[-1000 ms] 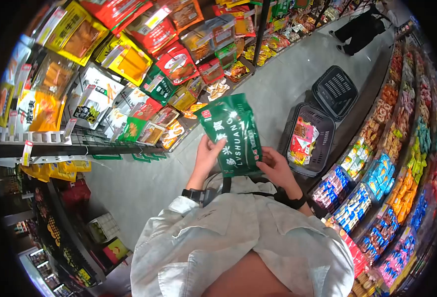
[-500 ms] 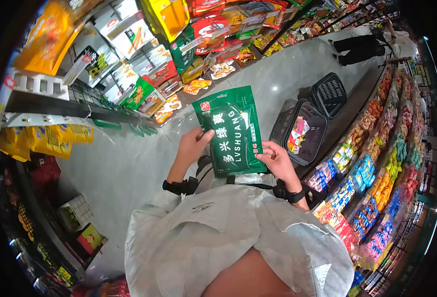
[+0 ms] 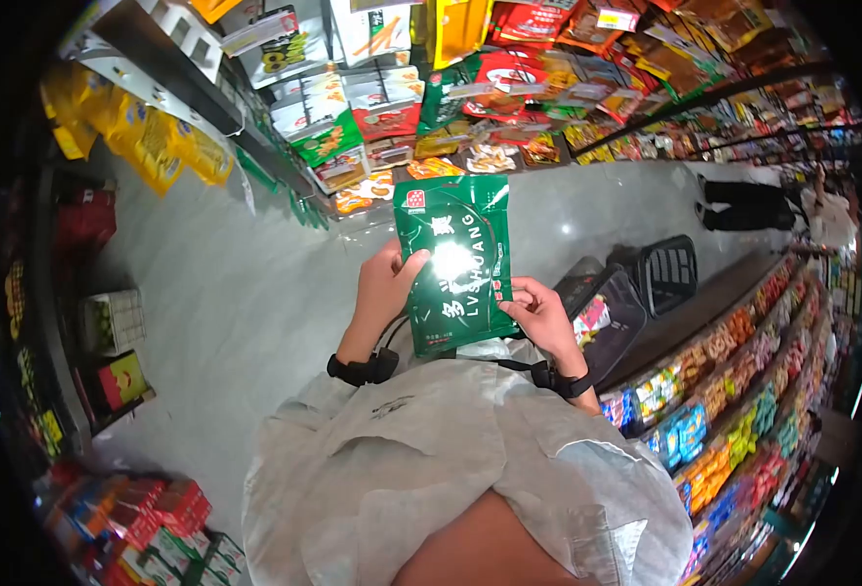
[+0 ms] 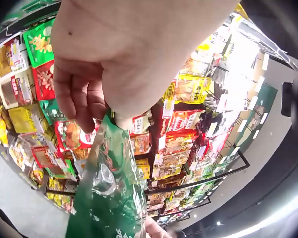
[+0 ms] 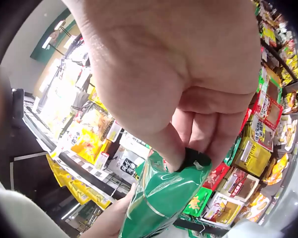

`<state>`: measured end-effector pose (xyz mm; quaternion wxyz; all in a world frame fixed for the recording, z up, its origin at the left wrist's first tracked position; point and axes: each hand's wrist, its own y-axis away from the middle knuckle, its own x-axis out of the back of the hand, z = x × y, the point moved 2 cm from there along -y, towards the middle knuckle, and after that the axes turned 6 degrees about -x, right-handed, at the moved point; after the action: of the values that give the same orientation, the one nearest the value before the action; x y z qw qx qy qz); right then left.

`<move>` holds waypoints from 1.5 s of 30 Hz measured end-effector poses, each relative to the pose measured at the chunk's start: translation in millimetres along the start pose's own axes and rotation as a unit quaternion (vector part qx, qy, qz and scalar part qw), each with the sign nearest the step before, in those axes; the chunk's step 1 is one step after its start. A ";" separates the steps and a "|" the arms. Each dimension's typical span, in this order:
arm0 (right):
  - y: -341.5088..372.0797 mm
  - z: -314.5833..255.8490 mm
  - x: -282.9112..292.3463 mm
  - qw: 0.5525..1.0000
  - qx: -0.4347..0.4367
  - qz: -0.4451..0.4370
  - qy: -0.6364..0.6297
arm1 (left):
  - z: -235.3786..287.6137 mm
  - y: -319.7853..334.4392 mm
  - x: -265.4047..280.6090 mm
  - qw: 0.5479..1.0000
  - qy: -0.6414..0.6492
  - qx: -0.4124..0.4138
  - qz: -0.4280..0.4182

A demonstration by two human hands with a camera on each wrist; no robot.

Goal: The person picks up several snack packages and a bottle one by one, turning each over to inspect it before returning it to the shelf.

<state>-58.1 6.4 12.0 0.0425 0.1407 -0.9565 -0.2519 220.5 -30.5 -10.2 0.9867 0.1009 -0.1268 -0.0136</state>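
Note:
A green snack bag [image 3: 441,313] with white lettering is held upright in front of the person's body, its printed face toward the head camera and a bright glare on its middle. The left hand [image 3: 384,290] grips its left edge, thumb over the front. On the opposite edge, lower down, the right hand [image 3: 540,314] pinches the bag between thumb and fingers. In the left wrist view the bag's edge [image 4: 107,173] runs down from the fingertips. The right wrist view has a corner of the bag [image 5: 164,193] between thumb and curled fingers.
Racks of packaged snacks [image 3: 509,83] stand ahead. Yellow bags [image 3: 148,146] hang at the left. On the floor to the right are dark shopping baskets [image 3: 667,273], one with packets in it, beside sloping candy bins [image 3: 714,391]. Another person [image 3: 753,205] stands farther off at the right.
The head view has swung left, so shelves and baskets shift rightward and red boxes appear at lower left. Both hands keep hold of the green bag, now more upright.

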 end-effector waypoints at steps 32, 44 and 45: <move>-25.8 40.0 297.0 0.988 -0.011 -0.056 -0.144 | 119.4 -48.5 -238.9 0.975 -0.108 -0.143 0.130; -171.8 -31.0 304.3 0.995 0.043 -0.009 -0.090 | 77.9 -169.0 -225.7 0.990 -0.076 -0.121 -0.005; -188.2 -31.3 302.4 0.996 0.022 -0.026 -0.079 | 72.5 -180.2 -219.6 0.995 -0.058 -0.084 0.001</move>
<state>-296.1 -253.0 -50.6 -0.0425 0.1458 -0.9584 -0.2419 -10.5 -209.7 -32.4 0.9827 0.0163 -0.1825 -0.0287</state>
